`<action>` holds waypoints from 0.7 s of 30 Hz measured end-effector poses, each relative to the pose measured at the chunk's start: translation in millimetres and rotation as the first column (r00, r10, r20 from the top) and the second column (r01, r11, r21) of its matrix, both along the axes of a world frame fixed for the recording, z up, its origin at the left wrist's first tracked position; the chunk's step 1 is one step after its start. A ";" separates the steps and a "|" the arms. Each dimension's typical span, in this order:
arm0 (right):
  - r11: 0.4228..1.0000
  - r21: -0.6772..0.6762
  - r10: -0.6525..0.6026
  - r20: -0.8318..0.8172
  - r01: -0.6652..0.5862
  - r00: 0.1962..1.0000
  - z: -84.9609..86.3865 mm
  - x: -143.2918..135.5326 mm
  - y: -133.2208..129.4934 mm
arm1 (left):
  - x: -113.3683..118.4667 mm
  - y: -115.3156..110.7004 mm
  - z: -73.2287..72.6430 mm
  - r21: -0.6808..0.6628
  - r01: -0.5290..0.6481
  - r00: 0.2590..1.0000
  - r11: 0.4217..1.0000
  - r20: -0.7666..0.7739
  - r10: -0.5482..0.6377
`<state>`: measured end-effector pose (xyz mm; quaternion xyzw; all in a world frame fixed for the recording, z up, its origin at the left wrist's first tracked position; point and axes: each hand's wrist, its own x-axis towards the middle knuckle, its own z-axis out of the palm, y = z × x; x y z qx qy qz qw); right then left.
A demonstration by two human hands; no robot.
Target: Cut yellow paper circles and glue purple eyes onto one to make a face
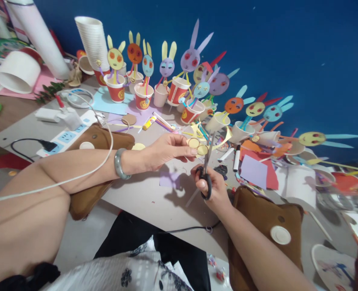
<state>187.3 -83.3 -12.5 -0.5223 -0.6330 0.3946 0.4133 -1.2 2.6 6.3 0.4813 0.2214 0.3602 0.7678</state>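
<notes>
In the head view my left hand (169, 151) pinches a piece of yellow paper (202, 150) bearing small circles with dark outlines. My right hand (212, 186) grips a pair of scissors (208, 161) by its black handles, blades pointing up and away from me. Those blades cross the right edge of the yellow paper, and a curling yellow strip (222, 141) hangs off to their right. On the table below lies a purple paper piece (168, 179), partly in my hands' shadow.
Several paper rabbit figures stand in paper cups (116, 89) along the blue wall. A power strip (66, 135) with cables sits left, and a white cord crosses my left arm. Brown cushions (266, 226) lie under both forearms. Markers (236, 158) and coloured paper (254, 171) lie at right.
</notes>
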 end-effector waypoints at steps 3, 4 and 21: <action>1.000 -0.012 0.000 0.004 0.000 1.000 1.4 -0.3 -0.3 | -0.6 0.2 0.8 0.007 -0.003 1.000 1.000 0.002 0.003; 1.000 -0.015 0.001 0.003 -0.001 1.000 1.8 -0.4 -0.4 | -0.9 0.3 1.0 0.012 -0.004 1.000 1.000 -0.002 0.004; 1.000 -0.006 0.025 -0.017 -0.025 1.000 -1.2 2.0 0.1 | -2.5 2.8 1.7 0.099 -0.045 0.999 0.994 0.002 0.045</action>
